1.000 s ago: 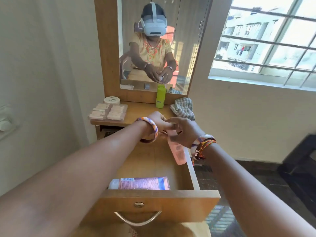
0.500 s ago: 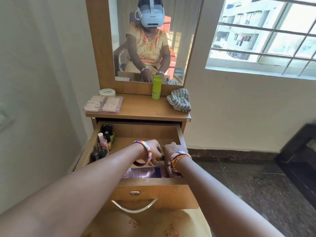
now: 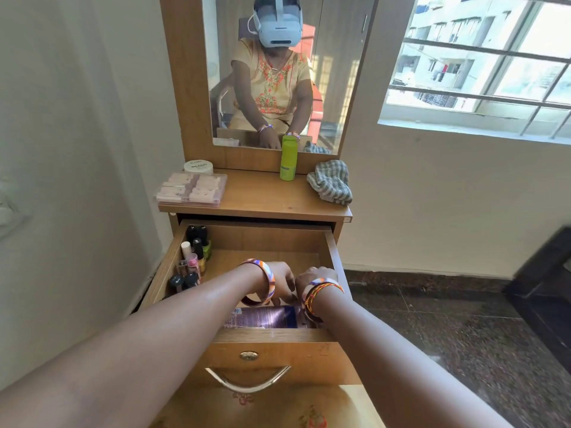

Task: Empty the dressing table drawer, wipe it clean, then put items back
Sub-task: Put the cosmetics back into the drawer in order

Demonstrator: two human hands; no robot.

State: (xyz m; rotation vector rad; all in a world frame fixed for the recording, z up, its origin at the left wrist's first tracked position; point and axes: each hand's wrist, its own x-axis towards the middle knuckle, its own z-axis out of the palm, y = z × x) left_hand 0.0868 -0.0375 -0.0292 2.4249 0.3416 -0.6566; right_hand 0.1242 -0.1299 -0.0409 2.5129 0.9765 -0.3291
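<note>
Left hand [image 3: 282, 281] and right hand [image 3: 315, 279] side by side, down inside the drawer [image 3: 335, 257]

a: what is the right hand [image 3: 313, 281] holding down in the drawer [image 3: 272, 335]?
b: can't tell. the wrist and bangles hide its fingers.
a: and the purple packet [image 3: 262, 316]?
b: both arms and the drawer front cover its ends.
a: can you read the white jar [image 3: 198, 167]?
b: no, the words are too small. the mirror [image 3: 278, 72] is cut off at the top.
</note>
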